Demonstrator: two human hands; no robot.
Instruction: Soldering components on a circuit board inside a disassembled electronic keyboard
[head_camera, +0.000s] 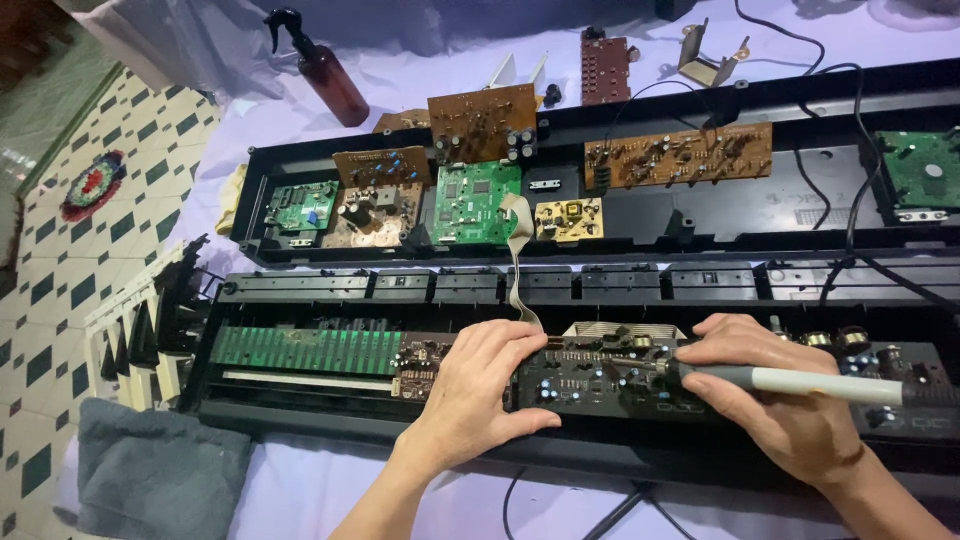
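In the lower middle of the frame, the left hand (478, 385) lay on a dark circuit board (590, 385) inside the open black keyboard case (300, 415), fingers curled together and pressing the board's left edge, with the fingertips near a thin wire at the board's top edge. To its right, the right hand (775, 400) had its grip clamped on a soldering iron (800, 383) with a grey collar and pale handle, the tip pointing left over the middle of the board; whether the tip touched the board was hard to tell. A grey ribbon cable (515, 270) ran up from the board to a green circuit board (477, 203) in the upper case half. Brown boards (680, 155) lay to the right of it. A long green strip board (305, 350) sat left of the left hand. A brown spray bottle (325, 72) stood at upper left on the lilac-covered desk (320, 490), and a grey towel (160, 475) lay at lower left.
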